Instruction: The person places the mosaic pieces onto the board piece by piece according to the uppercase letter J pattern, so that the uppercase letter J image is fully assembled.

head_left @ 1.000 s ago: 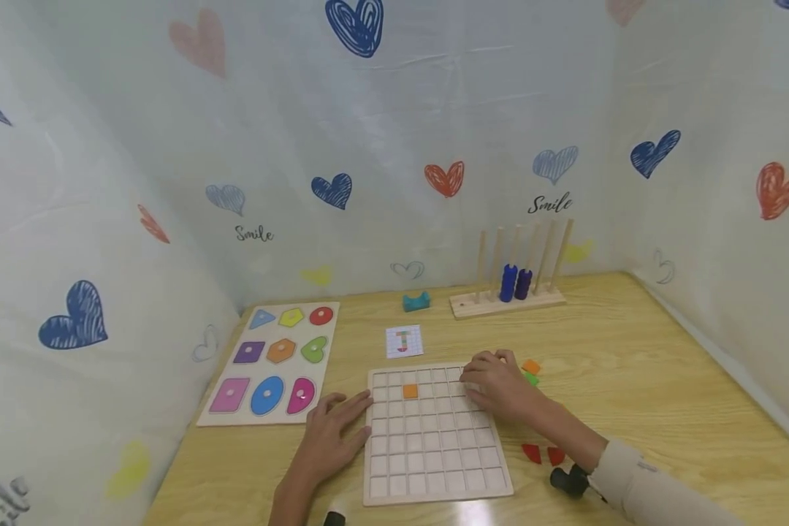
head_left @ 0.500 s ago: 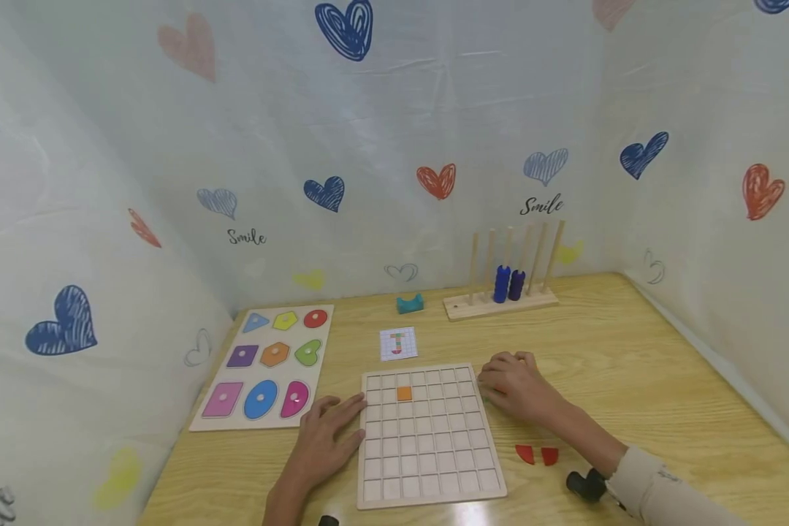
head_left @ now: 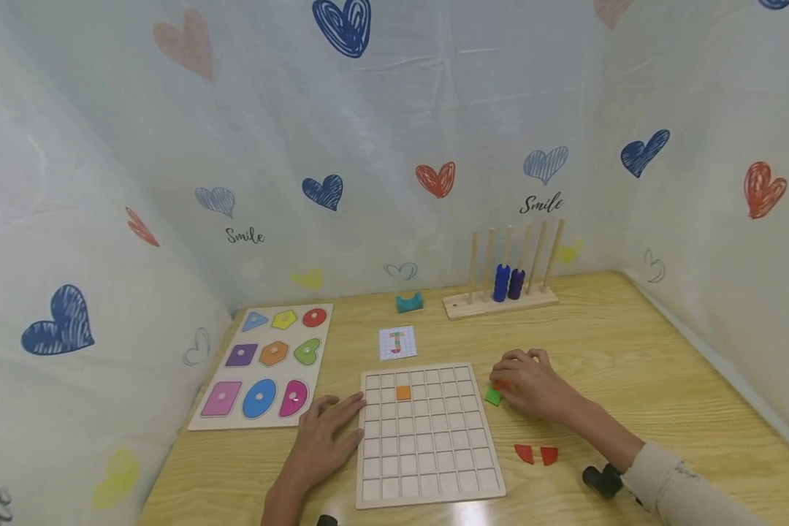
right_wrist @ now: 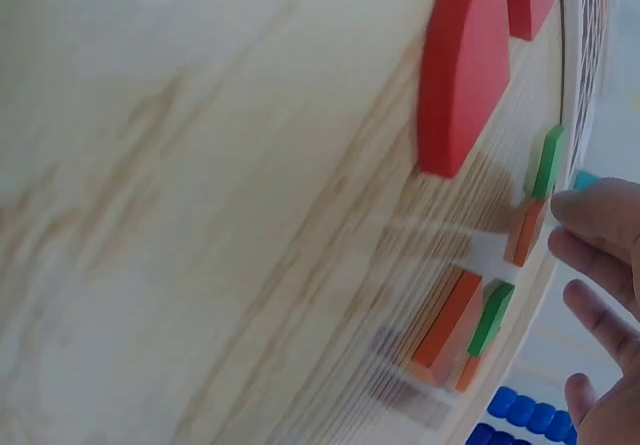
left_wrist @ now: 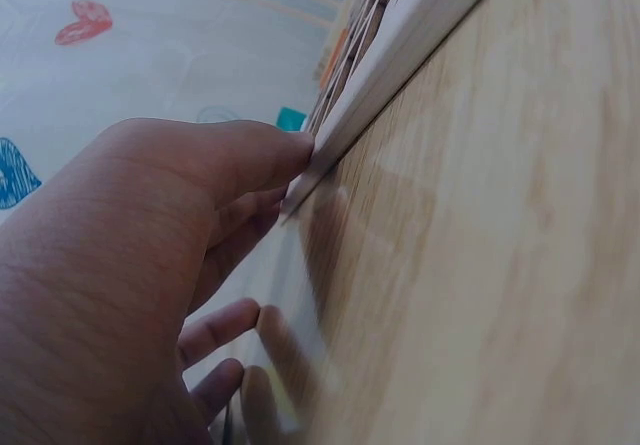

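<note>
A wooden grid board (head_left: 427, 460) lies on the table, with an orange square tile (head_left: 403, 393) in one cell near its top. My left hand (head_left: 325, 438) rests beside the board's left edge; in the left wrist view its thumb and a finger touch that edge. Right of the board, my right hand (head_left: 532, 383) is low over small tiles, fingers loosely bent. A green tile (head_left: 493, 396) shows at its fingertips, with an orange tile (right_wrist: 527, 230) against it. In the right wrist view the thumb tip is at this orange tile; whether it touches is unclear.
Another orange tile (right_wrist: 445, 330) and green tile (right_wrist: 490, 320) lie nearby. Two red quarter-round pieces (head_left: 524, 454) sit nearer. A patterned card (head_left: 397, 342), teal piece (head_left: 410, 302) and peg stand (head_left: 500, 303) are behind; a shape puzzle (head_left: 263, 376) is at left.
My right hand has moved right, off the board's upper right corner to the loose tiles. The green tile now shows at its fingertips. My left hand stays at the board's edge.
</note>
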`<act>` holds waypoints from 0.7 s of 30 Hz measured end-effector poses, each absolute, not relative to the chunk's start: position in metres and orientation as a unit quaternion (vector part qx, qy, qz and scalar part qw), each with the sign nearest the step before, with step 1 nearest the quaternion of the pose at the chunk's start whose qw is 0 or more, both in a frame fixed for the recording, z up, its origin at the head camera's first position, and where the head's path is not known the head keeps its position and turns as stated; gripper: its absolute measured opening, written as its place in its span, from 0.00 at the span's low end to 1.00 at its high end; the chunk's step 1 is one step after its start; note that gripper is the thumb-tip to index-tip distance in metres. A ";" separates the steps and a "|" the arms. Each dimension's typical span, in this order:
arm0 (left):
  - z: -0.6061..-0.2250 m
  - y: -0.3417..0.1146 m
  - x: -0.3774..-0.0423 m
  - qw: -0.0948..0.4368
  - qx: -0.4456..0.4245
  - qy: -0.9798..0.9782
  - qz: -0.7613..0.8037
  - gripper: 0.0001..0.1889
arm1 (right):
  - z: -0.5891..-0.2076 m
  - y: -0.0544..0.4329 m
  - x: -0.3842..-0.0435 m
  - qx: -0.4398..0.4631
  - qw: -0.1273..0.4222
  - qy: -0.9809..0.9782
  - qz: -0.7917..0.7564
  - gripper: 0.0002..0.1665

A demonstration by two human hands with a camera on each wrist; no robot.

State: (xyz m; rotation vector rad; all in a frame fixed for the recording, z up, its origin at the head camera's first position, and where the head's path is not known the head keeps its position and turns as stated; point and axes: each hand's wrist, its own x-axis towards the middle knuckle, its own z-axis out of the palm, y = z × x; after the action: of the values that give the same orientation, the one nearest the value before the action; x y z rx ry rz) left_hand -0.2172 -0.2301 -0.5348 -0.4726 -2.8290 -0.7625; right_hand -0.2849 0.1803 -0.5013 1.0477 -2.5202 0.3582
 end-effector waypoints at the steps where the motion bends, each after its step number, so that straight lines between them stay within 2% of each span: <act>1: -0.535 -0.230 -0.218 0.089 -0.160 -0.950 -0.254 0.25 | -0.502 0.182 -0.285 0.376 0.191 -0.897 0.133 0.12; 6: -0.535 -0.228 -0.220 0.091 -0.164 -0.949 -0.252 0.25 | -0.503 0.191 -0.286 0.379 0.184 -0.897 0.131 0.14; 15: -0.533 -0.225 -0.226 0.088 -0.170 -0.948 -0.256 0.25 | -0.507 0.203 -0.287 0.379 0.211 -0.893 0.119 0.14; 21: -0.538 -0.228 -0.220 0.095 -0.159 -0.949 -0.256 0.26 | -0.512 0.200 -0.289 0.382 0.207 -0.892 0.125 0.09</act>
State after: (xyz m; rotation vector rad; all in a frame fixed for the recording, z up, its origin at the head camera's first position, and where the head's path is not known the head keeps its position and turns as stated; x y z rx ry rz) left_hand -0.2202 -0.2282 -0.5382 -0.4724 -2.8125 -0.7584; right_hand -0.2890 0.1998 -0.5120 1.0641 -2.4844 0.3495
